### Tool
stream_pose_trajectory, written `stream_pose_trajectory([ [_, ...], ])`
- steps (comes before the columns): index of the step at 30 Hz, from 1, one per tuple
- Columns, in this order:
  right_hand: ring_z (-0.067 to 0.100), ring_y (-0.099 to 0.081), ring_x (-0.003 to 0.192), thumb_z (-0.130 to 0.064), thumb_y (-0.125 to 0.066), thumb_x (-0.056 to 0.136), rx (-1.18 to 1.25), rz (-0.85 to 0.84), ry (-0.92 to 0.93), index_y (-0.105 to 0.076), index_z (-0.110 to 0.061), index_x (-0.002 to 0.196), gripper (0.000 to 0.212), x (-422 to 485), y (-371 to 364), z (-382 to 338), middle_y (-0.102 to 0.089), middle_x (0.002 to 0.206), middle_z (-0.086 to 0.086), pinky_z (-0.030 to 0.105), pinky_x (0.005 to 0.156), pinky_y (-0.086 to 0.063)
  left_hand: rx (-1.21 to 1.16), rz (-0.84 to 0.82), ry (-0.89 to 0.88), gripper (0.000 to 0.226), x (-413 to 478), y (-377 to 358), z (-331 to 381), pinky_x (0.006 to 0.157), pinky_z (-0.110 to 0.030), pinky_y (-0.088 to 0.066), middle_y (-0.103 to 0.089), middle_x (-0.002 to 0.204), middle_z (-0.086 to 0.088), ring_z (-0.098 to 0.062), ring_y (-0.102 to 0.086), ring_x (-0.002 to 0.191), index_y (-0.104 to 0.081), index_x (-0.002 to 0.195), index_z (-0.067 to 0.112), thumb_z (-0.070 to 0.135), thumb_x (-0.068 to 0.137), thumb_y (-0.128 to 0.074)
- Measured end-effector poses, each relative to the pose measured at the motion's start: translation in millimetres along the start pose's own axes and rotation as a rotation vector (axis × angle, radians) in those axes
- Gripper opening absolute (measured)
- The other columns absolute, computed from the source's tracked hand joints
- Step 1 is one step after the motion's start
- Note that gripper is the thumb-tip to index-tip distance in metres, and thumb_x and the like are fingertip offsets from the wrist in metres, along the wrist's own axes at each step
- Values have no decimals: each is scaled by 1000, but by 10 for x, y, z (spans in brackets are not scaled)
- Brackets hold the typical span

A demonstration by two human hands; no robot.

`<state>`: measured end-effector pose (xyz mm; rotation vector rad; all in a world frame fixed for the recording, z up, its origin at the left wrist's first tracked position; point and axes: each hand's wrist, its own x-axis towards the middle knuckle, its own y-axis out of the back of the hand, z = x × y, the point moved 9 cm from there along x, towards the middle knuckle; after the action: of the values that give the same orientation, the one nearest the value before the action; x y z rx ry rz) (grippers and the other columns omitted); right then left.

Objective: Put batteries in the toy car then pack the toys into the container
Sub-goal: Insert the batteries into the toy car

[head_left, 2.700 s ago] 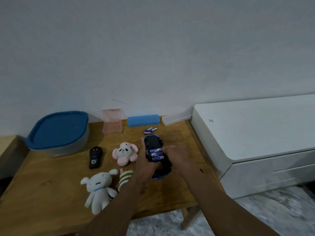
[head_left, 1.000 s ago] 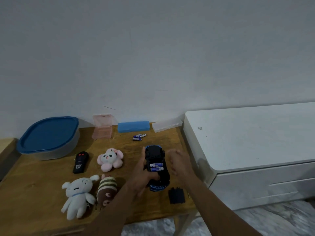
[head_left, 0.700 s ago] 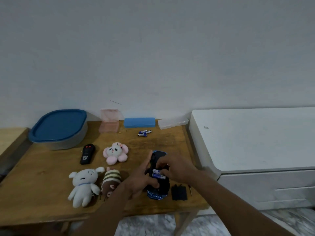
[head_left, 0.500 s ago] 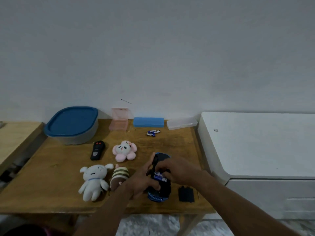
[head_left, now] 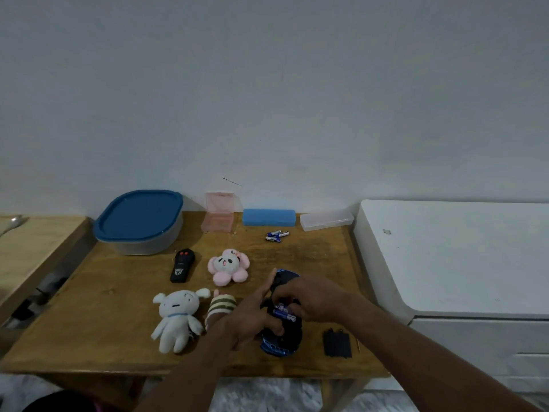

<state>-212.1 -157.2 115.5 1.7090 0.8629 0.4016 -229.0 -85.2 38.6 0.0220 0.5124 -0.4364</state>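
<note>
The blue and black toy car (head_left: pixel 282 337) lies upside down near the table's front edge, blue batteries showing in its open compartment. My left hand (head_left: pixel 252 316) grips the car's left side. My right hand (head_left: pixel 309 298) rests over the compartment, fingertips pressing on the batteries. The black compartment cover (head_left: pixel 337 342) lies on the table right of the car. Spare batteries (head_left: pixel 277 235) lie near the back. The container (head_left: pixel 139 221), grey with a blue lid, stands closed at the back left. A white plush (head_left: pixel 176 318), a pink plush (head_left: pixel 227 266) and a striped plush (head_left: pixel 221 306) lie left of the car.
A black remote control (head_left: pixel 182 265) lies beside the pink plush. A pink open box (head_left: pixel 218 217), a blue case (head_left: pixel 269 217) and a clear case (head_left: pixel 326 220) line the wall. A white cabinet (head_left: pixel 460 257) borders the table's right edge. A thin small tool (head_left: pixel 359 344) lies by the cover.
My right hand has moved from beside the car onto its battery compartment. The camera view has shifted right, bringing the side table on the left into sight.
</note>
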Motion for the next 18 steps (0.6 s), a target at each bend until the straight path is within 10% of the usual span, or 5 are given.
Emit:
stream_pose_trajectory([
  [11,10,-55,76,-30,-51,91,-34,12,-13,-50,-37,120,30,-96,-1,131,-65,101,-3,27,66,-48,-4,-52,-34,118,60,-211,111,95,-46,-54,-49,134,1,-22,-57,116,-19,150,48,-25,67,-60],
  [18,0,-58,71,-24,-60,87,409,484,-289,-52,-30,92,12,-287,177,424,-59,83,-15,12,59,-44,-41,-24,-62,115,69,-66,178,89,-42,-55,-58,129,-6,-29,-61,114,-14,151,44,-24,71,-58],
])
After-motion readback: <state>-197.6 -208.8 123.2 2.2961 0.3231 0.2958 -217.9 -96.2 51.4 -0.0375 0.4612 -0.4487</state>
